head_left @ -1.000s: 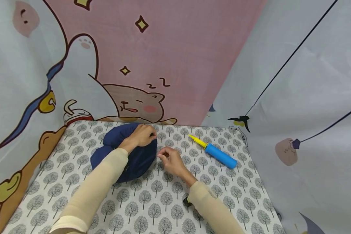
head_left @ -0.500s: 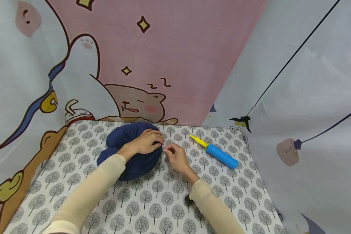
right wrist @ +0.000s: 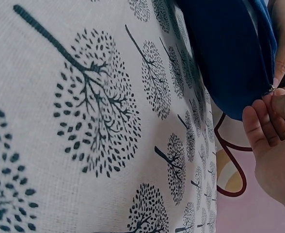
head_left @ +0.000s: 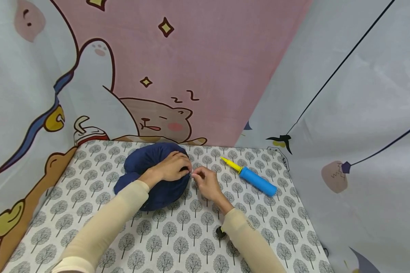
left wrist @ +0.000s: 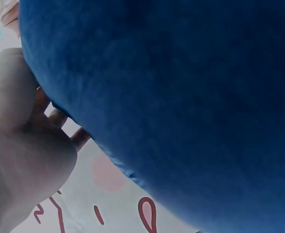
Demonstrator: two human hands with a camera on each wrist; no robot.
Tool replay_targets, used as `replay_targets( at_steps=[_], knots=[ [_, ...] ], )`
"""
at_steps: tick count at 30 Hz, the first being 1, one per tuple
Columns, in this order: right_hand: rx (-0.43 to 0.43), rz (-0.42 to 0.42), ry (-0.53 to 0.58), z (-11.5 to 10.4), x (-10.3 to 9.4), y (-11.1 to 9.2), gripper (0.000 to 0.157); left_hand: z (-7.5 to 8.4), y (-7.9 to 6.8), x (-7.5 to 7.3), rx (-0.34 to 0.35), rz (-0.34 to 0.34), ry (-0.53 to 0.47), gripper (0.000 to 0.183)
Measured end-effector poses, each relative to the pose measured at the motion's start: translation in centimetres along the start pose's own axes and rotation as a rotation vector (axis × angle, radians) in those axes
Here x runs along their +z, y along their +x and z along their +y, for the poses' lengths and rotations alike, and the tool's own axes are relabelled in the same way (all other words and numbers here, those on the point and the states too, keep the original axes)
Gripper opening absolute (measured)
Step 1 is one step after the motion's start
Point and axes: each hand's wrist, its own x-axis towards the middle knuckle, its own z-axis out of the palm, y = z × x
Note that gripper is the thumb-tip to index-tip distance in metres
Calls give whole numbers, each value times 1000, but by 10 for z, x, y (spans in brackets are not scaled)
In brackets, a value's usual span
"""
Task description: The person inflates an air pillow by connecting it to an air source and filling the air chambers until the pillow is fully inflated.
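A navy, U-shaped neck pillow (head_left: 165, 195) lies at the back left of the table, with an open-looking zipper slit along its right side in the right wrist view. My left hand (head_left: 172, 167) lies over the pillow and grips its right edge; in the left wrist view the fingers of that hand (left wrist: 26, 141) curl behind the blue fabric. Just beside it, my right hand (head_left: 207, 185) pinches the small metal zipper pull (right wrist: 271, 90) between thumb and forefinger. Both hands' fingertips are close together at that pull.
A blue hand pump (head_left: 257, 182) with a yellow nozzle lies to the right of the hands. Beside the right sleeve sits a small black object (head_left: 220, 232), partly covered. Printed cloth walls (head_left: 225, 76) stand behind and beside the tree-patterned tablecloth (head_left: 181, 246).
The pillow has shifted slightly right. My left hand has slid right and down to its edge, and my right hand has moved up a little, closing the gap between the hands.
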Motion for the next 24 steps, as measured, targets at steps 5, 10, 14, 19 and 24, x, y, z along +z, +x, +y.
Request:
replay_targets(
  at_steps=[5,10,14,19,24],
  knots=[
    [7,-16,-5,-2,-2,-1,10,-9,4,8,22,44,26,11],
    [9,-53,-2,-5,-2,-5,9,-28,12,20,-16,108,34,11],
    [18,-70,9,-10,-2,-10,9,-51,23,35,-58,166,45,14],
    [-8,-85,36,-12,-2,-16,11,-47,28,27,-138,158,43,14],
    [-4,-67,41,-10,-3,-18,14,-42,26,25,-123,184,31,19]
  ],
)
